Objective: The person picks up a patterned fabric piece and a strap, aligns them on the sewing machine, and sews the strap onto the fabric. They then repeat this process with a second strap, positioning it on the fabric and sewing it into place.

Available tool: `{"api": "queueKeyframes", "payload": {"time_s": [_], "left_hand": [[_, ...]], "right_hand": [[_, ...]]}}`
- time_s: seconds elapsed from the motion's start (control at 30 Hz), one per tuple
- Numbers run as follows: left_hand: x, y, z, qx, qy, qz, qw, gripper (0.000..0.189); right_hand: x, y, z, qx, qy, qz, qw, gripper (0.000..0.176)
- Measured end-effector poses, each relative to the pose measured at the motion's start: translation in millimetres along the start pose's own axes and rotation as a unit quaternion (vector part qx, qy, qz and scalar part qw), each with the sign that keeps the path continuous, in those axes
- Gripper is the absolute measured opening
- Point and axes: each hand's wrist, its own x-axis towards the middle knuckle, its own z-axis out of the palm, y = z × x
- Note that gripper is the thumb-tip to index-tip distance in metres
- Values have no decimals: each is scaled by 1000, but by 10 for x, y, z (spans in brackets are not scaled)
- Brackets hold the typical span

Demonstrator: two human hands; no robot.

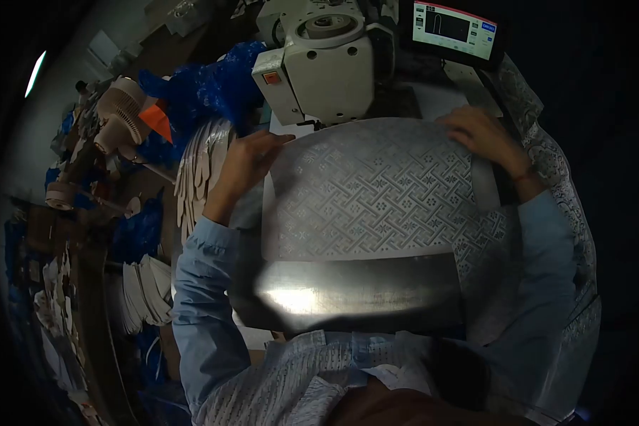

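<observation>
A pale grey fabric panel (376,188) with a woven lattice and flower pattern is spread in front of me, its far edge curved. My left hand (245,170) is at the panel's far left corner, thumb and fingers pinched together on its edge. At the far right corner, my right hand (483,138) has its fingers bent over the edge, gripping it. The curved edge lies just before the head of an industrial sewing machine (330,78); the needle area is mostly hidden. Below the panel shows a shiny metal plate (362,287).
A lit control screen (454,30) stands at the back right. Stacked pale cut pieces (202,167), blue plastic bags (213,82) and a fan (121,106) are at left. More patterned fabric (561,177) hangs along the right side.
</observation>
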Motion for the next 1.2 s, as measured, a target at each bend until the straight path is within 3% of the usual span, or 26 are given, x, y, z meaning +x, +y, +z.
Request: {"api": "queueKeyframes", "payload": {"time_s": [0.03, 0.17, 0.27, 0.33, 0.47, 0.57, 0.8, 0.9, 1.0, 1.07, 1.1, 1.17, 1.2], "left_hand": [[16, -14, 33, 88, -35, 22, 995, 35], [93, -61, 210, 134, -103, 56, 984, 45], [22, -194, 399, 175, -142, 99, 969, 54], [-6, -237, 477, 174, -70, 173, 967, 58], [122, -256, 483, 207, -68, 167, 962, 63], [218, -241, 414, 245, -30, 214, 945, 61], [226, -564, 730, 234, -82, 213, 945, 54], [370, -618, 717, 237, -46, 242, 940, 49], [588, -781, 770, 166, -34, 244, 955, 41], [748, -834, 770, 74, -86, -32, 993, 34], [748, -840, 806, 73, -79, -25, 994, 34], [770, -910, 911, -222, 97, -6, 970, 26], [886, -943, 890, -220, 103, 6, 970, 26]], "right_hand": [[-44, -39, 93, -5, -52, 0, 999, 33], [-184, -116, 473, -20, -47, -18, 999, 47], [-287, -87, 688, -16, 41, -85, 995, 54], [-303, -5, 807, -59, 59, -104, 991, 53], [-278, 88, 763, -40, 24, -73, 996, 52], [-390, 44, 672, -29, 20, -41, 999, 50], [-429, 28, 948, -93, 40, -56, 993, 38], [-451, 118, 1056, -106, 50, -42, 992, 36], [-246, 401, 1140, -118, 77, -26, 990, 37], [-37, 571, 1166, -135, 81, -8, 988, 38], [76, 622, 1173, -161, 76, 6, 984, 38], [255, 787, 1214, -198, 82, 18, 977, 38], [326, 853, 1264, -182, 83, 26, 979, 37]]}}
